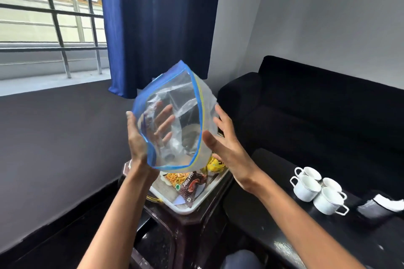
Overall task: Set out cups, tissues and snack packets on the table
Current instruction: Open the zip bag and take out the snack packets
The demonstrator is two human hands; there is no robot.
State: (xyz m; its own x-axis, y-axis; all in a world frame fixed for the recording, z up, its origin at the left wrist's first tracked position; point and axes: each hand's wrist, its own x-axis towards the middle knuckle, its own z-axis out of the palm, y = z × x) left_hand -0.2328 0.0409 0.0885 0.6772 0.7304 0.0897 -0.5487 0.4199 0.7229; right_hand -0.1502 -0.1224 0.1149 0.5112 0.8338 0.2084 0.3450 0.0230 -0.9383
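Observation:
My left hand [136,140] holds up a clear zip bag [185,102] with a blue rim, thumb on the near edge and fingers showing through the plastic. The bag's mouth gapes toward me and it looks empty. My right hand [225,144] is spread open beside the bag's right side, fingers straight, at or just off the plastic. Below the bag, a white tray [190,208] on a dark side table holds snack packets: a brown mixture packet [192,183] and a yellow one [216,165]. Several white cups [317,191] stand on the black table [273,214] at the right.
A black holder with white tissues [381,204] lies right of the cups. A black sofa [317,102] runs behind the table. A blue curtain [157,17] and a barred window [50,17] are at the back left. My knee [242,260] is at the bottom edge.

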